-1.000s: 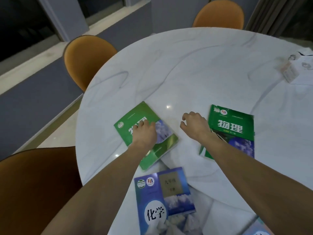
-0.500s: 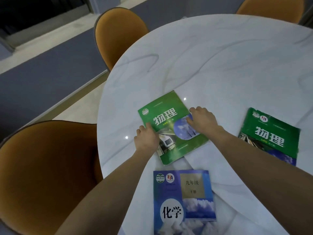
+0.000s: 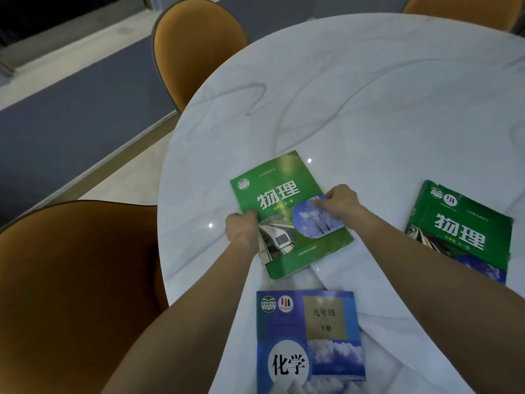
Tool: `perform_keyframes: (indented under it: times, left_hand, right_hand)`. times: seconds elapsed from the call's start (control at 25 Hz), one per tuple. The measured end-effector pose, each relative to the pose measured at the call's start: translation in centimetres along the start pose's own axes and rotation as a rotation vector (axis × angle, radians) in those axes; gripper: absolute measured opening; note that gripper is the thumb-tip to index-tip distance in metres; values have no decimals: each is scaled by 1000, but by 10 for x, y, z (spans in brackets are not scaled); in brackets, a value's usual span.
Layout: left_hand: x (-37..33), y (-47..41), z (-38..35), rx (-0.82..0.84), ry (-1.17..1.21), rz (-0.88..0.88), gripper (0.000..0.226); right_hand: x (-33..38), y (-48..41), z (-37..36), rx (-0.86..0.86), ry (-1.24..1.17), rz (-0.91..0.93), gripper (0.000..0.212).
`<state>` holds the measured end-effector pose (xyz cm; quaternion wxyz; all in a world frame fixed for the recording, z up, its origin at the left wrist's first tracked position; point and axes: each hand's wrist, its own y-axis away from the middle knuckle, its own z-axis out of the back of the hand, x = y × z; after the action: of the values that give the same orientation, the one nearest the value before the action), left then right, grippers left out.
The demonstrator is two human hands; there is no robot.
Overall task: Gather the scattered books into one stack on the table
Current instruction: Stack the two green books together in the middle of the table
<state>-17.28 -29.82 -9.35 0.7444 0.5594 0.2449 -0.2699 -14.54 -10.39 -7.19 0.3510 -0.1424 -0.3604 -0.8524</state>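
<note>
A light green physics book (image 3: 284, 206) lies tilted near the left edge of the round white marble table (image 3: 355, 103). My left hand (image 3: 241, 230) grips its left edge with the thumb on the cover. My right hand (image 3: 339, 201) holds its right edge, fingers on the cover. A darker green physics book (image 3: 460, 228) lies to the right, partly behind my right forearm. A blue chemistry book (image 3: 309, 342) lies closest to me, at the table's near edge.
An orange chair (image 3: 196, 44) stands at the table's far left side and another orange chair (image 3: 71, 280) at the near left. A third orange chair back (image 3: 460, 9) shows at the top right. The floor drops away left of the table edge.
My right hand moved from the bare table onto the light green book's right edge. My left hand shifted to its left edge. The view swung left, so all the books appear further right.
</note>
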Motion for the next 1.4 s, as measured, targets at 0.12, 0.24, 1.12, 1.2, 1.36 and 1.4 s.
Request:
perform_keyframes:
  times: [0.12, 0.24, 1.12, 1.2, 1.36, 1.4]
  left_hand:
    - [-4, -9, 3, 63, 5, 17, 3]
    - [-7, 3, 3, 127, 59, -50, 24]
    - [-45, 124, -126, 526, -224, -402, 37]
    - [-39, 136, -149, 570, -279, -411, 38]
    - [-24, 155, -188, 641, -363, -437, 38]
    - [-19, 160, -197, 660, -373, -441, 38]
  right_hand:
    - [0, -1, 0, 53, -15, -38, 36]
    - [2, 2, 2, 52, -56, -28, 24]
    - [-137, 86, 129, -326, -591, -128, 29]
    - [-163, 91, 138, -384, -620, -172, 32]
    - [-207, 97, 148, -459, -640, -250, 31]
    - [-218, 99, 149, -480, -659, -270, 28]
